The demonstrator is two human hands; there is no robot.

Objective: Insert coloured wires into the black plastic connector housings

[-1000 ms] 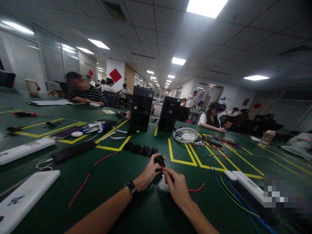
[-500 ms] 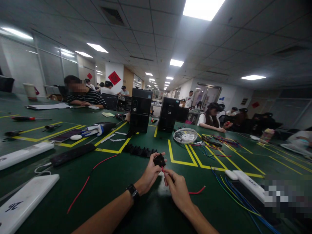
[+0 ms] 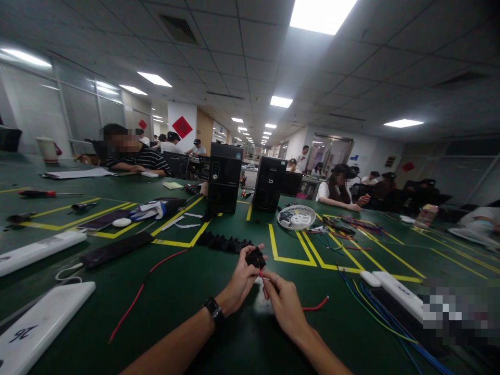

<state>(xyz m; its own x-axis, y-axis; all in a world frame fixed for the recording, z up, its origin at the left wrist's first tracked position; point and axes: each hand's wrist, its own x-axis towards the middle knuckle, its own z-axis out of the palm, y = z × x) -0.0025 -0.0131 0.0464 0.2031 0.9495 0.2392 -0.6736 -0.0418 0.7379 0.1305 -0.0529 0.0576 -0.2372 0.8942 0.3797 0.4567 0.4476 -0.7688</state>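
My left hand (image 3: 239,284) is closed around a small black block-shaped part (image 3: 255,258), holding it above the green table. My right hand (image 3: 284,302) pinches a red wire (image 3: 314,305) close to the block. One end of that wire meets the near side of the block; whether it sits inside cannot be made out. Its other end sticks out to the right from under my right hand. Just beyond my left hand lies a row of similar black parts (image 3: 224,242). Another red wire (image 3: 141,286) lies loose on the table to the left.
Two black computer towers (image 3: 225,179) stand ahead. A white round basket (image 3: 297,216) is right of them. Blue, green and yellow wires (image 3: 385,317) lie at right. White power banks (image 3: 47,323), gloves (image 3: 150,209) and a screwdriver (image 3: 42,193) lie at left. Several people sit around.
Both hands keep almost the same place and grip on the black part and the red wire. The view has shifted very slightly.
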